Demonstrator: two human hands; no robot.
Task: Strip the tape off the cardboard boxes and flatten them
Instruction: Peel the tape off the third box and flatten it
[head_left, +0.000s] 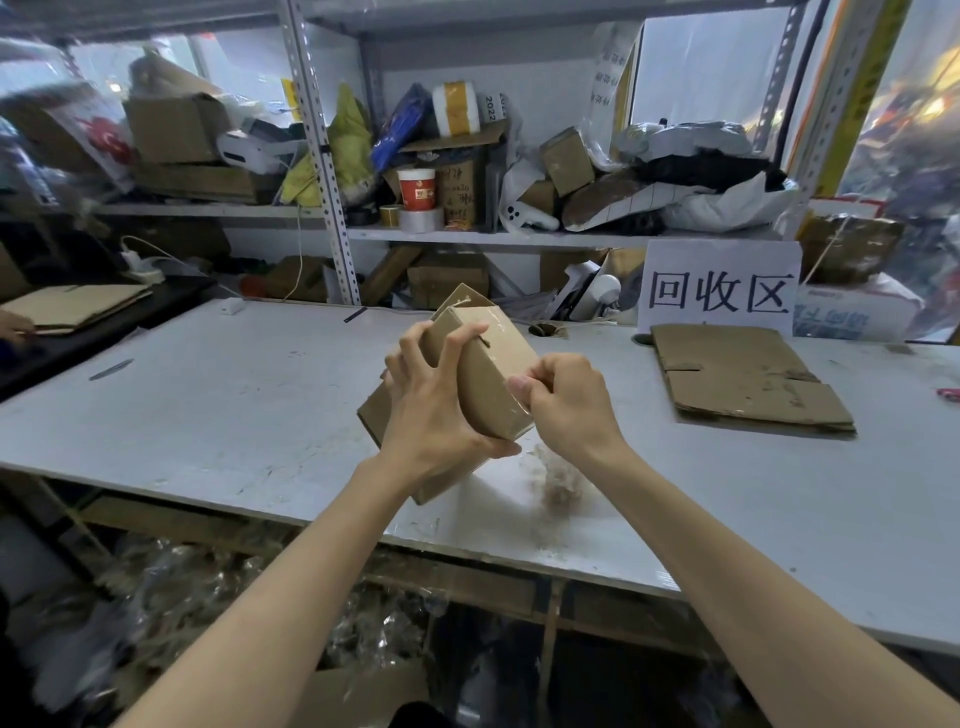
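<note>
One box (493, 374) held tilted just above the table (208, 405), not yet flattened. Left grip (431, 410) wraps round its near side. Right grip (566, 400) pinches clear tape (514, 366) at the box's right edge, so stripping looks underway. Blurred tape wad (558, 480) below the right grip. One flat box (743, 379) lies done at right, well apart. Count: one box in hand, one flattened, two grips busy.

Left grip (434, 415), right grip (569, 410) bare; forearms (291, 571) bare to frame edge.
</note>
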